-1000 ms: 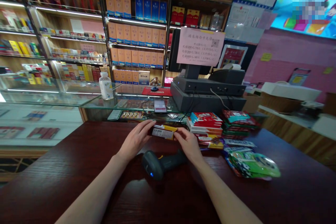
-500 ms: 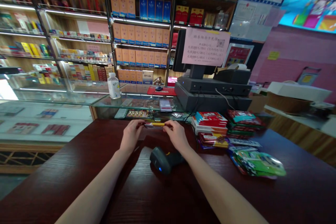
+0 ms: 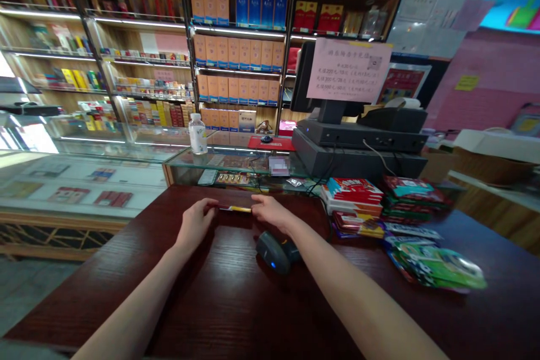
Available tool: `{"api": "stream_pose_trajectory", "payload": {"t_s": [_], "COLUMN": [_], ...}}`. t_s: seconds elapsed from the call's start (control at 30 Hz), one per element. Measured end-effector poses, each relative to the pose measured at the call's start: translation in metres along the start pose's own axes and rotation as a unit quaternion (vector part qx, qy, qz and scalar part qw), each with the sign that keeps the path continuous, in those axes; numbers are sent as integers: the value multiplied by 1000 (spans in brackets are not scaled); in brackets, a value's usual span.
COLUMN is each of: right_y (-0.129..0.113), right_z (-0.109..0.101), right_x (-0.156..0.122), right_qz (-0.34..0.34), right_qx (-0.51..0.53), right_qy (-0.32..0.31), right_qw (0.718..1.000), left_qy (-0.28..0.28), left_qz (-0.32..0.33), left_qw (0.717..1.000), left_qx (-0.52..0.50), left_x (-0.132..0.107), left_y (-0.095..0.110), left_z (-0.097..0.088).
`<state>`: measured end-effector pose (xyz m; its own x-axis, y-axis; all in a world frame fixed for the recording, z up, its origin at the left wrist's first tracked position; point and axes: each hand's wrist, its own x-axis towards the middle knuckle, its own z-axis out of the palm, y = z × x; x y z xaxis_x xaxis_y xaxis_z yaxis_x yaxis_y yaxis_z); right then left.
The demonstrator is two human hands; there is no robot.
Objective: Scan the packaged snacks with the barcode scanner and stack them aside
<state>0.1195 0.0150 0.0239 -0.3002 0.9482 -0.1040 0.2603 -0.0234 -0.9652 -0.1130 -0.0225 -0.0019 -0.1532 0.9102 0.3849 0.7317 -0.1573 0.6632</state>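
A thin flat packet, dark red with a yellow part, is held edge-on above the far part of the dark wooden counter. My left hand is closed on its left end. The fingers of my right hand are at its right end and pinch it. Below my right wrist lies a black barcode scanner with a blue light, its handle partly hidden by my forearm. To the right sits a small pile of similar dark red and yellow packets.
Red-and-white packs, dark snack packs and a green pouch lie on the right. A black cash register stands behind. A glass display case with a white bottle borders the counter's far edge.
The view has turned left, so the surroundings sit further right. Both hands have moved left relative to the scanner with the packet. My right index finger is now more stretched out.
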Motion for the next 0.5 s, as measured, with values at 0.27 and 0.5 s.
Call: {"api": "stream_pose_trajectory", "payload": {"t_s": [0.27, 0.5], "right_y": [-3, -4], "right_z": [2, 4], "right_x": [-1, 3], "right_qz": [91, 109], "right_qx": [45, 105], "right_qy": [-45, -97], "right_qw": [994, 984], "left_qy": [-24, -71], "left_qz": [-41, -33], "left_qw": [998, 986], "left_qx": [40, 147], "left_x": [-9, -13], "left_y": [1, 3], "left_z": [-5, -14]}}
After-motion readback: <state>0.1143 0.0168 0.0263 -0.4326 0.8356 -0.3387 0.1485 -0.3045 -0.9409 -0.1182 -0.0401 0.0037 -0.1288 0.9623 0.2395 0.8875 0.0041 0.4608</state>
